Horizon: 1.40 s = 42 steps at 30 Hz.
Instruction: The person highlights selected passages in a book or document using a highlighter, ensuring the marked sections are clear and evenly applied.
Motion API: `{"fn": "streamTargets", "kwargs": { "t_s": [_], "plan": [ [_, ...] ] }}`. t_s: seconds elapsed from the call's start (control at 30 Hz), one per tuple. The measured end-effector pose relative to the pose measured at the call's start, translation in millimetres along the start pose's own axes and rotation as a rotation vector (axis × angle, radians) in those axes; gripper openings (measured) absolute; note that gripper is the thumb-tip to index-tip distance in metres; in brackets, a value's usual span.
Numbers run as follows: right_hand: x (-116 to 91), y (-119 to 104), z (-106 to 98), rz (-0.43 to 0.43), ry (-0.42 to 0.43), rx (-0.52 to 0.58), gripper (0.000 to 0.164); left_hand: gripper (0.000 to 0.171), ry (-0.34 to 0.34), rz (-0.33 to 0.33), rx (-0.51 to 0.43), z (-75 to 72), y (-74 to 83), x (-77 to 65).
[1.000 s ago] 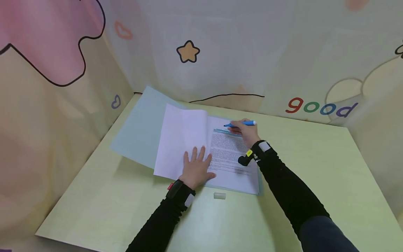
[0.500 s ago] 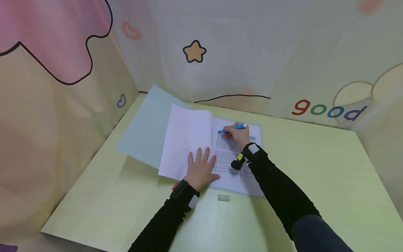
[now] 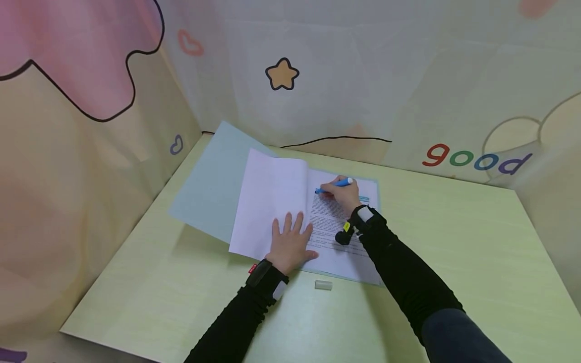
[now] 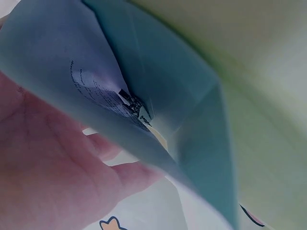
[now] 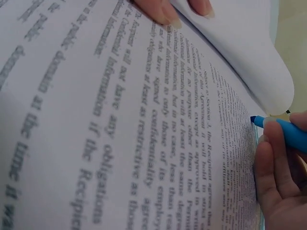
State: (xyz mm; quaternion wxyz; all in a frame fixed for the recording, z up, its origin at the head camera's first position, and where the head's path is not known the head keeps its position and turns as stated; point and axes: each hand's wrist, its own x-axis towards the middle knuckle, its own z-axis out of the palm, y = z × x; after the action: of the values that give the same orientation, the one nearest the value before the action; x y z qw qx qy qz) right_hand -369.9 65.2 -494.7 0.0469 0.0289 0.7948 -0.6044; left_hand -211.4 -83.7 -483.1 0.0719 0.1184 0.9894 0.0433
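In my right hand (image 3: 343,194) I grip a blue highlighter (image 5: 287,130), its dark tip at the upper left part of a printed page (image 3: 323,229). Blue marked lines (image 3: 363,198) show beside that hand near the top of the text. My left hand (image 3: 289,247) lies flat with fingers spread over the turned-back white sheets (image 3: 272,196), the thumb reaching the printed page. Under the papers lies an open light blue folder (image 3: 211,186), its left cover raised off the table. The left wrist view shows the left hand (image 4: 62,167) against the curved sheets.
A small pale grey block (image 3: 323,285) lies on the light wooden table (image 3: 454,242) just in front of the folder. Behind and to the left, printed fabric walls (image 3: 345,91) border the table.
My right hand has moved left with the highlighter, from above the marked lines to the start of the text, then nearly stayed there. My left hand keeps its place on the sheets.
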Motion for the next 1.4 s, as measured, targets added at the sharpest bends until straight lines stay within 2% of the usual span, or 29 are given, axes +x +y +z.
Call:
{"fn": "streamTargets", "kwargs": {
  "t_s": [0.17, 0.33, 0.63, 0.93, 0.97, 1.17, 1.2, 1.4],
  "plan": [
    [0.8, -3.0, 1.3, -0.039, -0.015, -0.078, 0.02, 0.075, -0.001, 0.002, 0.016, 0.0, -0.2, 1.0],
    [2.5, -6.8, 3.8, -0.087, -0.026, -0.103, 0.02, 0.075, 0.002, 0.0, 0.035, -0.4, -1.1, 2.0],
    [-0.1, -8.0, 5.2, -0.093, -0.017, -0.114, 0.019, 0.074, 0.01, 0.006, 0.023, -3.4, -0.1, -2.0],
    [-0.9, -6.3, 2.7, -0.101, -0.02, -0.141, 0.02, 0.073, 0.004, 0.002, 0.002, 0.3, 0.8, -0.1],
    [-1.0, -6.3, 2.0, -0.104, -0.022, -0.145, 0.02, 0.074, 0.024, 0.01, 0.003, 7.5, -0.9, 3.2],
    [-0.2, -5.7, -0.5, -0.115, -0.022, -0.167, 0.018, 0.074, 0.028, 0.013, 0.013, 5.8, -0.3, 1.9],
    [0.2, -5.4, -0.7, -0.114, -0.019, -0.167, 0.018, 0.072, 0.007, 0.005, 0.014, -1.4, 1.5, -1.6],
    [1.5, -3.8, -2.3, -0.112, -0.013, -0.178, 0.02, 0.074, 0.017, 0.014, 0.029, -2.0, 1.9, -2.6]
  ]
}}
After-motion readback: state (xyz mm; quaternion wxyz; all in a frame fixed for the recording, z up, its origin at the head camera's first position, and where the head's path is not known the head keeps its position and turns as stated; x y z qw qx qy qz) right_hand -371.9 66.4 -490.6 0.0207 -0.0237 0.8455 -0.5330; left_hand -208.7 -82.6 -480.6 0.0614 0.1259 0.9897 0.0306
